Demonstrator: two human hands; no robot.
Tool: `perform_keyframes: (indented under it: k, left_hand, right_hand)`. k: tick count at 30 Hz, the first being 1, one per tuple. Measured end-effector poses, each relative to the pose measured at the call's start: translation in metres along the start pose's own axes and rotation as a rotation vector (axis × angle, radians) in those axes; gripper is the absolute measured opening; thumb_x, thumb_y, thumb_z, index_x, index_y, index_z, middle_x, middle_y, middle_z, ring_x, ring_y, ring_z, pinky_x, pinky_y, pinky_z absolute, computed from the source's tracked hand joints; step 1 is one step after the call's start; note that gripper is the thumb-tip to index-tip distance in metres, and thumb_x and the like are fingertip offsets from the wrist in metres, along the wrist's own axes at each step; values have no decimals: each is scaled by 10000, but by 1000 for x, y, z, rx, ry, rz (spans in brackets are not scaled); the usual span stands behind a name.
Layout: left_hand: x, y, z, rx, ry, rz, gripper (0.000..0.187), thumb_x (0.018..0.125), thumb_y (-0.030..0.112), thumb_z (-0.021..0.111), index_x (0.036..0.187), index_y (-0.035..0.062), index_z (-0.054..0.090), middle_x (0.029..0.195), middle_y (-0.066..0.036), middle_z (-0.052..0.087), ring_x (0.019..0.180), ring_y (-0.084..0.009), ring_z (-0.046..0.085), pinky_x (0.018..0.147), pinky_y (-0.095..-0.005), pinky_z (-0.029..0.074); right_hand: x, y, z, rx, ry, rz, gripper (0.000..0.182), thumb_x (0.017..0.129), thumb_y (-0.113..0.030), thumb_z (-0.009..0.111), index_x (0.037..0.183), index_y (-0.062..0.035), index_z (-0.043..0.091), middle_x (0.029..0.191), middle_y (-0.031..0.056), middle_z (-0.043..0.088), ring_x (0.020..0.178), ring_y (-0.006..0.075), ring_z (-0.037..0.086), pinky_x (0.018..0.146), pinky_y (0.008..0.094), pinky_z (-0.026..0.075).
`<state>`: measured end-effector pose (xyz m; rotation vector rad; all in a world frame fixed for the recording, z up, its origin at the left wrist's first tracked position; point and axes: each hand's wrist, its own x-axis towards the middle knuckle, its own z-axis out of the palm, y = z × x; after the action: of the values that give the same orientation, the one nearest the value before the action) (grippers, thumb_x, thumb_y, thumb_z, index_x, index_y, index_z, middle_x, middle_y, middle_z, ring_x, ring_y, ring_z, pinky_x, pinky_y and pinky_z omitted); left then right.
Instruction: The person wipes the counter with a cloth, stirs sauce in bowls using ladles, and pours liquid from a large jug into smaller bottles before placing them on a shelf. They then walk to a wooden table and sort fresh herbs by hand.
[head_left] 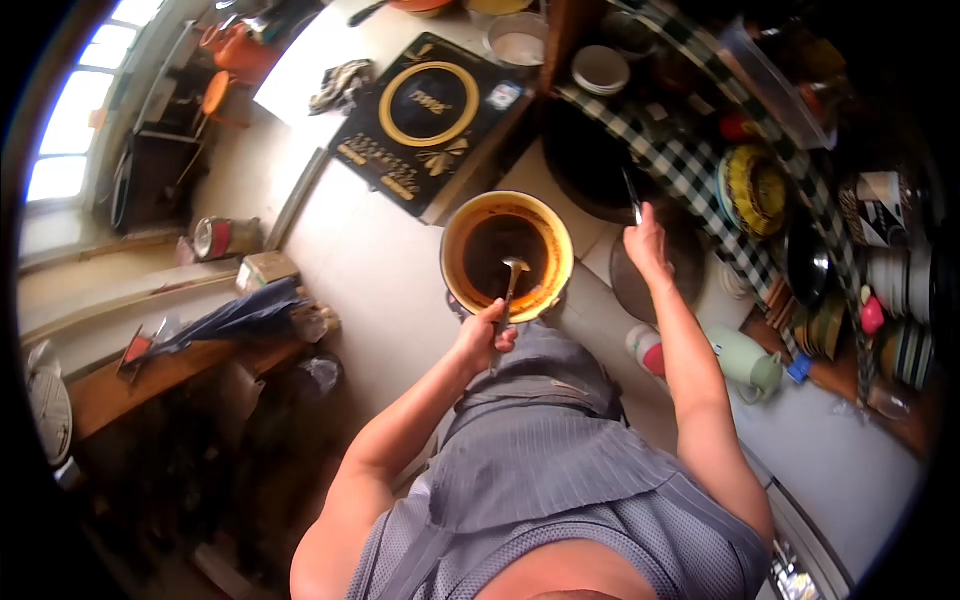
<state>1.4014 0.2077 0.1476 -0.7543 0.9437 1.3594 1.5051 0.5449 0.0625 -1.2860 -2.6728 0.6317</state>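
Observation:
My left hand point(486, 336) is closed around the handle of a ladle point(515, 266). The ladle's head is inside a yellow pot point(455, 250) that holds dark brown liquid. Brown stains mark the pot's inner wall. Off to the right, my right hand point(648, 243) is closed on a thin, shiny metal utensil point(634, 200). That utensil points away from me, across a large dark pan point(580, 165). Its far end is lost against the dark, so I cannot make out its exact kind.
Beyond the pot stands a black induction cooker point(390, 140) with a crumpled cloth point(342, 86) beside it. Shelves on the right carry bowls and a checked cloth point(690, 180). A pale green jug point(745, 362) is below them. A wooden bench point(190, 372) with clutter runs along the left.

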Motion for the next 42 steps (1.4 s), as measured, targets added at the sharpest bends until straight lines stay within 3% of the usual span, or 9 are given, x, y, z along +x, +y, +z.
perform_keyframes:
  k: [7, 10, 17, 21, 33, 36, 37, 39, 42]
  left_hand:
    - [69, 2, -9, 46, -78, -54, 197, 1036, 261, 406, 1081, 71, 434, 831, -54, 466, 582, -137, 447, 403, -210, 312]
    - [95, 1, -16, 83, -71, -67, 207, 1029, 239, 380, 1092, 53, 447, 765, -62, 441, 565, -122, 424, 410, -206, 319]
    - [119, 0, -10, 75, 17, -39, 243, 981, 190, 387, 1102, -1, 476, 719, -62, 420, 565, -119, 421, 407, -214, 333]
    - [128, 2, -10, 54, 5, -6, 70, 944, 112, 413, 907, 61, 384, 739, -70, 410, 569, -132, 425, 400, -214, 326]
    - [153, 12, -4, 85, -26, -67, 84, 968, 159, 371, 922, 90, 379, 658, -61, 404, 527, -116, 393, 367, -192, 313]
    - [152, 15, 1, 98, -13, -84, 95, 966, 165, 377, 914, 86, 381, 638, -64, 404, 509, -120, 377, 368, -196, 312]
    - [153, 14, 1, 82, -22, -76, 96, 966, 166, 380, 913, 85, 380, 634, -67, 407, 503, -119, 373, 370, -197, 313]
    - [154, 16, 4, 83, -45, -82, 105, 964, 174, 392, 910, 86, 373, 634, -73, 415, 492, -115, 363, 376, -199, 316]
    - [152, 18, 11, 70, -46, -95, 117, 963, 182, 397, 900, 89, 365, 632, -75, 422, 486, -111, 356, 380, -198, 314]
  right_hand:
    - [16, 2, 24, 65, 50, -20, 592, 886, -51, 543, 1404, 99, 301, 1035, 343, 588, 942, 466, 584, 819, 494, 486]
    - [34, 0, 42, 55, 107, -111, 562, 917, -73, 507, 1403, 112, 295, 1073, 341, 595, 972, 445, 586, 833, 479, 490]
    - [58, -7, 58, 103, 2, -3, 488, 923, -106, 501, 1338, 125, 387, 1018, 344, 623, 940, 473, 624, 809, 491, 521]
    - [64, -11, 40, 138, -58, -1, 442, 917, -124, 526, 1290, 89, 423, 974, 335, 635, 930, 480, 628, 790, 508, 529]
    - [70, -14, 5, 299, -307, 146, 239, 906, -178, 565, 1053, 6, 529, 1033, 312, 617, 1034, 495, 569, 852, 494, 478]
    - [65, -22, -12, 372, -435, 251, 187, 930, -165, 541, 1035, -11, 546, 787, 181, 613, 617, 310, 618, 530, 420, 485]
    - [63, -22, -16, 374, -429, 250, 187, 930, -165, 541, 1035, -11, 546, 787, 181, 613, 617, 310, 618, 530, 420, 485]
    - [59, -21, -23, 557, -532, 342, 154, 958, -163, 515, 1017, -23, 541, 707, 67, 538, 494, 142, 480, 394, 318, 394]
    - [50, -20, -31, 654, -578, 400, 150, 974, -170, 502, 997, -23, 521, 693, 19, 506, 499, 92, 426, 383, 262, 365]
